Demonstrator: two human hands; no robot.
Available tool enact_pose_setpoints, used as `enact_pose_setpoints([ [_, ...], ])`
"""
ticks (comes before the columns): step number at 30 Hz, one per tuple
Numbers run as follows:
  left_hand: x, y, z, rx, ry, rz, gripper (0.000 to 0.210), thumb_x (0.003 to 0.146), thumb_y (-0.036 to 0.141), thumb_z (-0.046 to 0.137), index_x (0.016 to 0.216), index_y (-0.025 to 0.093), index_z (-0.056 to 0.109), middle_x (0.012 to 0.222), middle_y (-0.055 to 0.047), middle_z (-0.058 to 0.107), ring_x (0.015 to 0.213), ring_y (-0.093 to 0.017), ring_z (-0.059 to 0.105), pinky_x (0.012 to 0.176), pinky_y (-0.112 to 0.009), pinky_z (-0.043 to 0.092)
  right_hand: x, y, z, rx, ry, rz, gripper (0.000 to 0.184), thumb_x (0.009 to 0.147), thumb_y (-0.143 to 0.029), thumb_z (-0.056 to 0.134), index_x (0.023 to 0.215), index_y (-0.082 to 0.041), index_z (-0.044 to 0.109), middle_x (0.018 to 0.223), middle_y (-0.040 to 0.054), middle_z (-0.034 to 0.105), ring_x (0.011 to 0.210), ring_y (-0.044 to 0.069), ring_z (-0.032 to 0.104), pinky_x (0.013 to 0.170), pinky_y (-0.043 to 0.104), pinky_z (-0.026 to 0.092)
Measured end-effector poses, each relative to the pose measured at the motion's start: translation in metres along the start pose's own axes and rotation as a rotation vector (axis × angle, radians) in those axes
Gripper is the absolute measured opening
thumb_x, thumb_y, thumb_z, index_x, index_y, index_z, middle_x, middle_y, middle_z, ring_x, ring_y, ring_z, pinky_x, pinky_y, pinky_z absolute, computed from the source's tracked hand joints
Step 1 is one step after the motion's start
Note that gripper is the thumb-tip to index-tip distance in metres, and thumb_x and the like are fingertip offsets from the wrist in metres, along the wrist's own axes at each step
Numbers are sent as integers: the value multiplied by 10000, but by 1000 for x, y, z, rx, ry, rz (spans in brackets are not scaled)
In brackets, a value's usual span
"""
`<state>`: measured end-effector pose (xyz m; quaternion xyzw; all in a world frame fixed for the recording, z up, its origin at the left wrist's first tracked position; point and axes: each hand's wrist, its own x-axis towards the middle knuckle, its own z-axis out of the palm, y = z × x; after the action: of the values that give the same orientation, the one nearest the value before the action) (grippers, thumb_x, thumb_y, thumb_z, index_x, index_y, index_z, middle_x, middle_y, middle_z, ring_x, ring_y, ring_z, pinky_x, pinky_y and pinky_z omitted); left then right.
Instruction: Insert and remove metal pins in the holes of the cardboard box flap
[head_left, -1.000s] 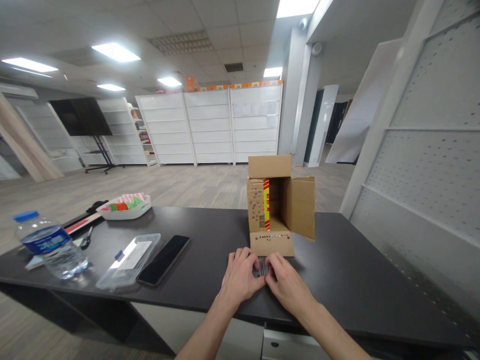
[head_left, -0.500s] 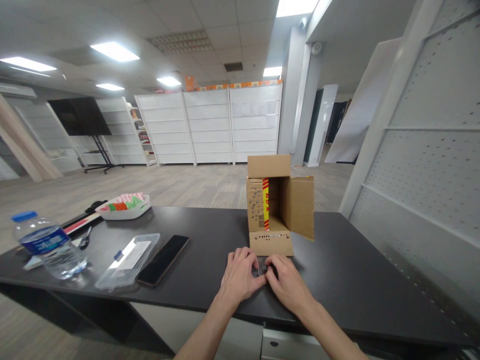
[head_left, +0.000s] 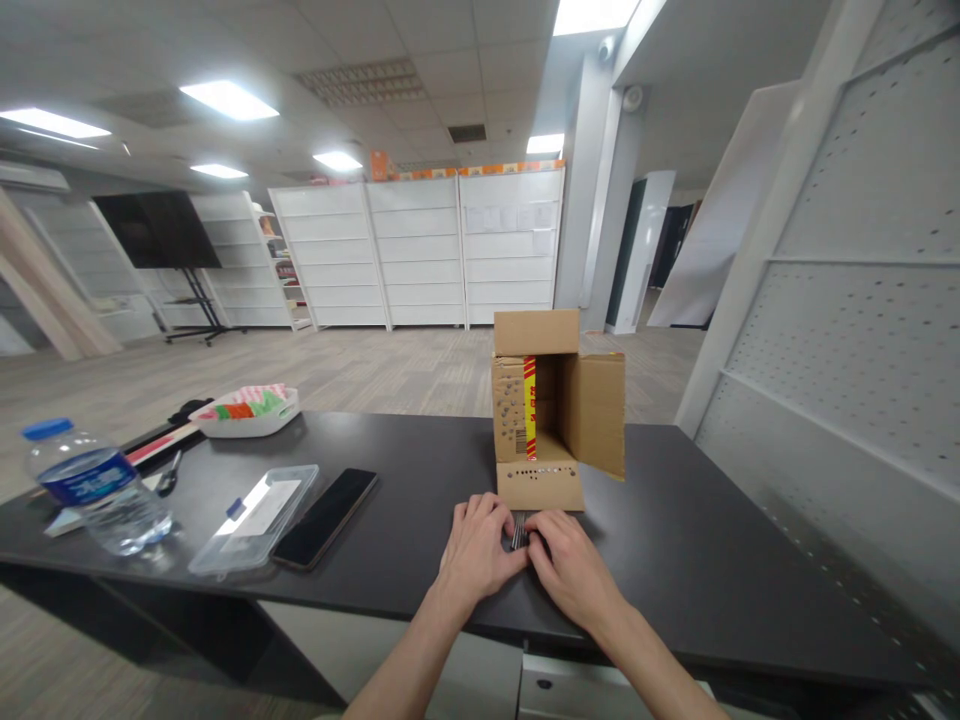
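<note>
My left hand and my right hand rest on the dark tabletop with curled fingers, close together. Between them is a small bunch of thin, silvery metal rods, with the fingers of both hands closed about it. The lower ends are partly covered by my thumbs, and their exact kind is too small to make out. Just beyond the hands stands a cardboard box, its opening facing me and its flaps spread. Several small holes or dots mark its left flap and its lower flap.
On the dark table to the left lie a black phone and a clear plastic case. A water bottle and a white basket with colourful packets stand farther left. A perforated white panel rises at the right.
My right hand has shifted slightly left, closer to my left hand. The bunch of rods looks a little more tilted. The box and the other things stay as they were.
</note>
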<state>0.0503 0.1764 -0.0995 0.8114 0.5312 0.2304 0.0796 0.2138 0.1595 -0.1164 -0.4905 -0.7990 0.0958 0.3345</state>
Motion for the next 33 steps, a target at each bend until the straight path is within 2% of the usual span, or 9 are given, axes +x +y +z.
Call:
enact_pose_setpoints([
  [18, 0, 2, -3, -1, -16, -13, 191, 767, 384, 640, 773, 219, 543, 965, -21, 571, 984, -222, 508, 860, -357, 350, 0, 0, 1, -10, -16, -3, 162, 915, -109, 418, 874, -202, 544, 894, 29, 601, 876, 199, 535, 790, 349, 393],
  [33, 1, 3, -2, 2, 8, -13, 189, 761, 372, 651, 761, 215, 545, 936, -19, 570, 965, -220, 509, 842, -353, 354, 10, 6, 0, -89, 70, -2, 143, 899, -130, 455, 938, -207, 569, 978, 44, 601, 940, 201, 544, 841, 352, 423],
])
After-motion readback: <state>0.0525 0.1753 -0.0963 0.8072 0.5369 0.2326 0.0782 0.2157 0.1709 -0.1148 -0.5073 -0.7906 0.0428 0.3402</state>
